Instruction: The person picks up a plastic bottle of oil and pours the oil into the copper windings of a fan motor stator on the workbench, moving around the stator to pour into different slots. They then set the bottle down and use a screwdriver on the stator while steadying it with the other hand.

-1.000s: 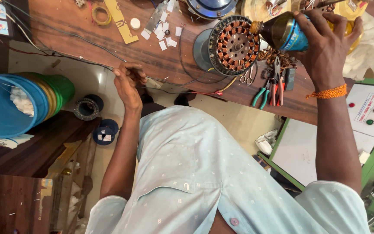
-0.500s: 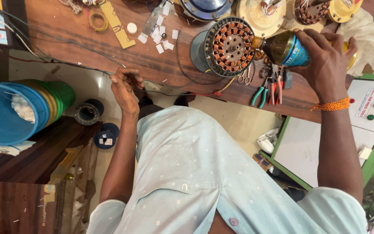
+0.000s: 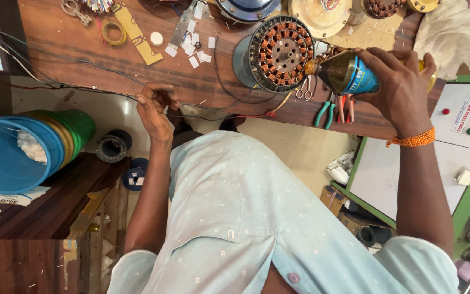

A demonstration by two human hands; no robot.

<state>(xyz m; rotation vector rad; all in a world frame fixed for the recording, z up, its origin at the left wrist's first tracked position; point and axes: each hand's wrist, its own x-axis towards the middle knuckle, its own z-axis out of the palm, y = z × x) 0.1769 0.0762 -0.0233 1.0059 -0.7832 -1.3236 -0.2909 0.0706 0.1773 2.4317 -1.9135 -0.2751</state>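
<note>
Fingers of your right hand (image 3: 403, 87) are wrapped around a dark glass bottle with a blue label (image 3: 349, 73), tipped on its side so that its mouth points left and sits just beside the rim of the round motor stator with copper windings (image 3: 281, 53). That stator stands on the brown wooden counter (image 3: 82, 38), propped on a grey cylindrical base, with the bottle held just above the counter to its right. Below the bottle lie small steel scissors (image 3: 304, 90) and green-handled pliers (image 3: 325, 111), with red-handled pliers (image 3: 344, 106) right beside them. Your left hand (image 3: 156, 109) is at the near edge of the counter, fingers pinched on thin dark wires (image 3: 72, 90) that run off to the left. Farther back on the counter you have a yellow strip (image 3: 134, 34), a ring of yellow tape (image 3: 113, 32) and scattered white paper slips (image 3: 194, 54). Off to the left, stacked plastic tubs, blue outermost (image 3: 6, 163), lie on their side on a dark wooden shelf. A grey control box with red and green buttons (image 3: 463, 114) sits at the right.
</note>
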